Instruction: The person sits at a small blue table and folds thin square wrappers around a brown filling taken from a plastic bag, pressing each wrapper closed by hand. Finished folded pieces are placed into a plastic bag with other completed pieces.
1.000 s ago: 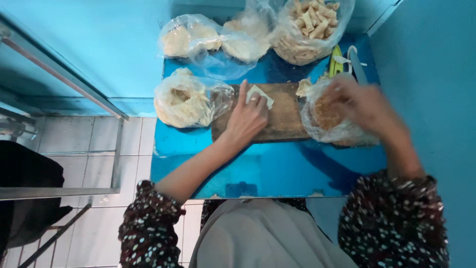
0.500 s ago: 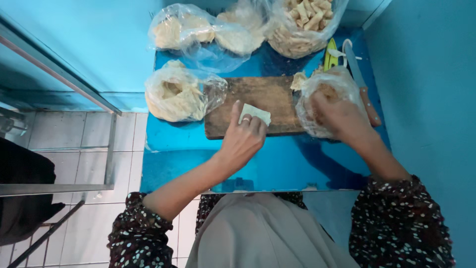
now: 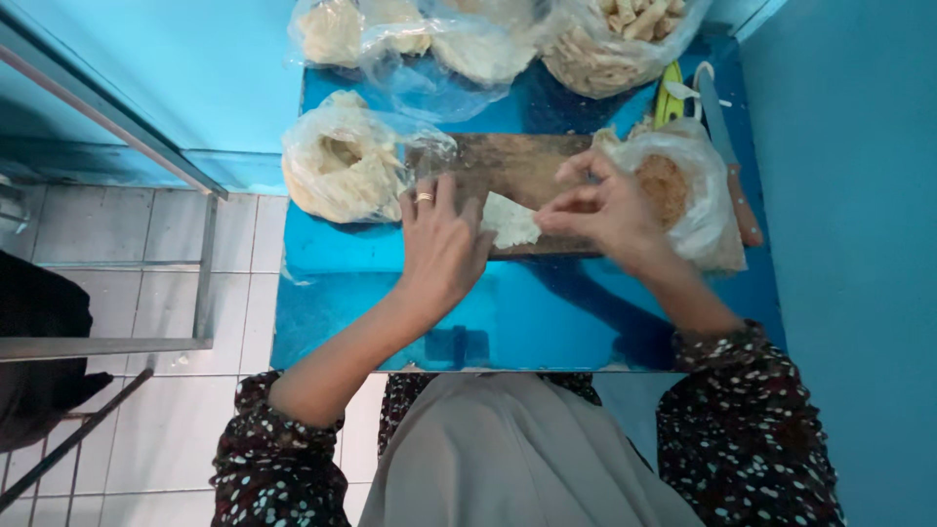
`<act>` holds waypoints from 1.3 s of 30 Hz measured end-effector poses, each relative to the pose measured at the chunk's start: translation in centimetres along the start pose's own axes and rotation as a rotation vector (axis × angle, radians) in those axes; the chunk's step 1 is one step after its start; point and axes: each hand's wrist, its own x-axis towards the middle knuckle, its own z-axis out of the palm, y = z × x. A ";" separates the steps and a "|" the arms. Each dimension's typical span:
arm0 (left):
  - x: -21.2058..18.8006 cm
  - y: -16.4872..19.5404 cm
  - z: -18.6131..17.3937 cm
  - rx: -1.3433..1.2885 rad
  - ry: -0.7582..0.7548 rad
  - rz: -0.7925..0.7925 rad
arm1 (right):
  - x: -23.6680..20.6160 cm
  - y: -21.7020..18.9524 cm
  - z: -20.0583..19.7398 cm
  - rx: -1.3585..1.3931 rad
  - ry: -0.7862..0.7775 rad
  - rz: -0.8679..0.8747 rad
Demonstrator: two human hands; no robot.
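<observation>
A pale, flat piece of wrapper or dough (image 3: 509, 221) lies at the near edge of a wooden cutting board (image 3: 522, 166) on a blue table (image 3: 508, 312). My left hand (image 3: 441, 249), with a ring on one finger, rests flat beside the piece and touches its left edge. My right hand (image 3: 597, 210) pinches the piece's right side with fingertips. Just behind my right hand sits a clear plastic bag with brownish filling (image 3: 683, 190).
A plastic bag of pale dough (image 3: 337, 166) sits left of the board. Several more bags of pale pieces (image 3: 595, 44) line the table's far edge. A knife (image 3: 727, 137) and a yellow-green tool (image 3: 670, 98) lie at the right. Tiled floor and a metal rail (image 3: 117, 127) are to the left.
My right hand left the filling bag and came to the pale piece. My left hand stayed with the piece near the board's front edge.
</observation>
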 end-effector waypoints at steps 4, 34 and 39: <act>0.1 0.4 0.1 0.098 -0.079 -0.059 | -0.2 1.7 3.8 -0.311 0.021 -0.218; 0.0 0.7 -0.3 -0.418 -0.061 -0.144 | -1.3 1.4 3.1 -0.386 0.181 -0.112; 0.1 0.6 0.0 -0.501 -0.053 -0.196 | -1.3 2.1 3.0 -0.309 0.174 -0.122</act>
